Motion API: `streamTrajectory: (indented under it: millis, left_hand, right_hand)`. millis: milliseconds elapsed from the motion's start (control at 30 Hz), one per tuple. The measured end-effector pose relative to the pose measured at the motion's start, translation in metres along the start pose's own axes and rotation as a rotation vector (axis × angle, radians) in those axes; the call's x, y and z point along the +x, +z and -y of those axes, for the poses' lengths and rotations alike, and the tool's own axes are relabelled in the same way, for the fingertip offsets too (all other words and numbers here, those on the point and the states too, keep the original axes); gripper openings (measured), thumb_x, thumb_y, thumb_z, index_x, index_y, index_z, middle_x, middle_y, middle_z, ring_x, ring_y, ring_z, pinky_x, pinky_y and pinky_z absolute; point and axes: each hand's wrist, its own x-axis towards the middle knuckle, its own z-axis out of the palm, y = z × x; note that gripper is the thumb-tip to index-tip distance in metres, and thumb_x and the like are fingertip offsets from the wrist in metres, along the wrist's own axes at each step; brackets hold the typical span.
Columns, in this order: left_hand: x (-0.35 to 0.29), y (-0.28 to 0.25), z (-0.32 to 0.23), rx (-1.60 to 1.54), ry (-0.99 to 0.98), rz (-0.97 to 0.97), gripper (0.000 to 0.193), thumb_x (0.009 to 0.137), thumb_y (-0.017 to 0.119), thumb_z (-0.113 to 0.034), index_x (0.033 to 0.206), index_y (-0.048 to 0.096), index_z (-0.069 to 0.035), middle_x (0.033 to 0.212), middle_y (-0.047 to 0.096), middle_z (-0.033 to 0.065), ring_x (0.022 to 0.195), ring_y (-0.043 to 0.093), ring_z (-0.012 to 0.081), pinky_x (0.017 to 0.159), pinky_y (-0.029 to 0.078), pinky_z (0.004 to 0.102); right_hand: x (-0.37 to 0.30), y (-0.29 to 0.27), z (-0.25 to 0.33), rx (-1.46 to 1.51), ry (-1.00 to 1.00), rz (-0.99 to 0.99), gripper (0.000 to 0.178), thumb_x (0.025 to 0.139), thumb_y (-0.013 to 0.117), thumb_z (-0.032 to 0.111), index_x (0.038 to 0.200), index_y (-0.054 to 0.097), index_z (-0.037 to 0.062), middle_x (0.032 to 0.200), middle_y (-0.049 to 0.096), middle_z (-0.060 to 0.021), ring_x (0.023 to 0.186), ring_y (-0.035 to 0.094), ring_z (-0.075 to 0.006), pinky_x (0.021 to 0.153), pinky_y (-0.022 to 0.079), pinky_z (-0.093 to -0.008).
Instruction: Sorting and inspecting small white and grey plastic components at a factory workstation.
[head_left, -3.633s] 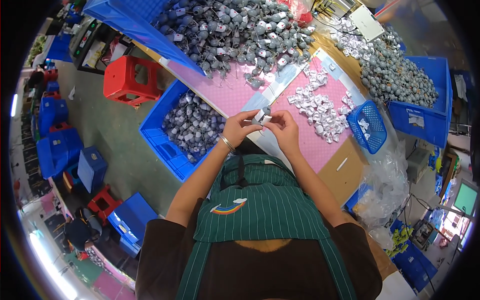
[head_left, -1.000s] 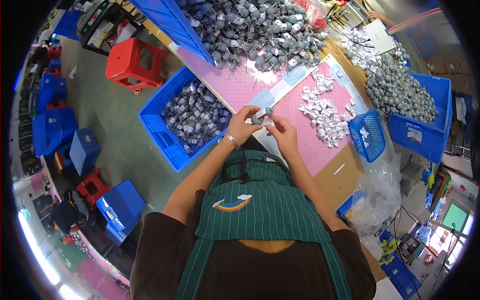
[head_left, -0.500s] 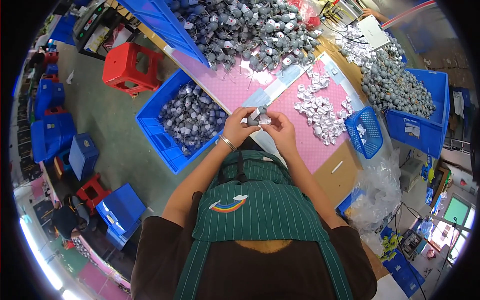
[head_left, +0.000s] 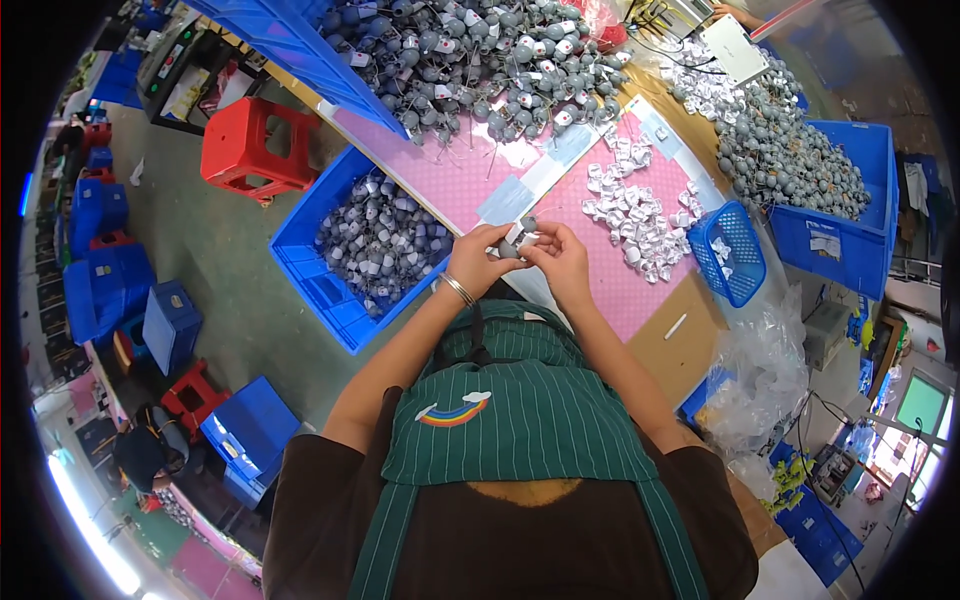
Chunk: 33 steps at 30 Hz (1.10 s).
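Note:
Over the near edge of the pink-topped table, both my hands meet around a small grey round part with a white piece on it (head_left: 510,249). My left hand (head_left: 476,262) pinches it from the left, a bangle at the wrist. From the other side my right hand (head_left: 562,264) presses thumb and fingers against it. The fingers partly cover the part, so its exact kind is unclear. To the right of my hands lie loose white folded pieces (head_left: 640,228) on the pink surface. A blue bin (head_left: 290,245) filled with similar grey-and-white parts stands at the left.
A large heap of grey parts with wires (head_left: 480,65) covers the table's far side. At right are a small blue basket (head_left: 742,280), a big blue bin (head_left: 850,262) and clear plastic bags (head_left: 760,370). A red stool (head_left: 232,150) stands on the floor to the left.
My right fingers have moved in closer on the grey part, and the part has turned slightly between my hands. The whole view has shifted a little.

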Motion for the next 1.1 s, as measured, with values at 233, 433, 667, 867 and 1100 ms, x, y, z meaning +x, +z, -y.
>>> streamTrajectory:
  millis: [233, 433, 667, 867, 1100]
  left_hand:
    - [0.0, -0.007, -0.003, 0.015, -0.031, 0.123, 0.048, 0.065, 0.077, -0.018, 0.109, 0.062, -0.005, 0.085, 0.062, 0.0118, 0.077, 0.063, 0.0197, 0.069, 0.049, 0.0301]
    - [0.0, -0.01, 0.03, 0.043, -0.008, 0.237, 0.046, 0.069, 0.074, -0.016, 0.111, 0.061, -0.003, 0.085, 0.062, 0.0125, 0.077, 0.063, 0.0201, 0.068, 0.051, 0.0299]
    - [-0.015, -0.026, 0.08, -0.329, -0.267, 0.069, 0.046, 0.071, 0.071, -0.011, 0.115, 0.057, -0.001, 0.097, 0.06, 0.0139, 0.075, 0.064, 0.0198, 0.063, 0.055, 0.0277]
    - [-0.021, -0.11, 0.154, 0.743, -0.178, -0.27, 0.041, 0.066, 0.072, -0.022, 0.103, 0.063, -0.007, 0.098, 0.061, 0.0162, 0.089, 0.059, 0.0308, 0.081, 0.047, 0.0374]
    - [0.114, -0.073, 0.119, 0.58, -0.028, -0.202, 0.038, 0.074, 0.067, -0.022, 0.107, 0.061, -0.004, 0.1, 0.061, 0.0148, 0.091, 0.06, 0.0253, 0.08, 0.049, 0.0329]
  right_hand:
    - [0.005, -0.009, -0.016, -0.071, 0.154, 0.135, 0.032, 0.08, 0.062, 0.006, 0.11, 0.054, -0.0027, 0.088, 0.062, -0.0078, 0.074, 0.06, -0.0133, 0.06, 0.049, -0.0247]
    - [0.002, 0.003, -0.027, 0.023, 0.235, 0.103, 0.032, 0.081, 0.065, 0.014, 0.107, 0.053, 0.0007, 0.087, 0.06, -0.0062, 0.071, 0.057, -0.0122, 0.058, 0.046, -0.0241]
    - [0.031, 0.003, -0.052, -0.271, 0.246, 0.072, 0.045, 0.076, 0.072, 0.022, 0.112, 0.051, 0.0043, 0.09, 0.057, -0.0047, 0.076, 0.056, -0.0122, 0.058, 0.047, -0.0245]
    - [0.047, -0.078, -0.071, -0.451, 0.192, -0.086, 0.037, 0.075, 0.072, 0.023, 0.103, 0.057, 0.0037, 0.086, 0.057, -0.0047, 0.074, 0.055, -0.0125, 0.059, 0.048, -0.0259]
    - [0.084, -0.112, -0.056, -0.985, -0.095, -0.337, 0.02, 0.074, 0.065, 0.012, 0.091, 0.06, 0.0019, 0.086, 0.059, -0.0161, 0.077, 0.059, -0.029, 0.069, 0.048, -0.0371]
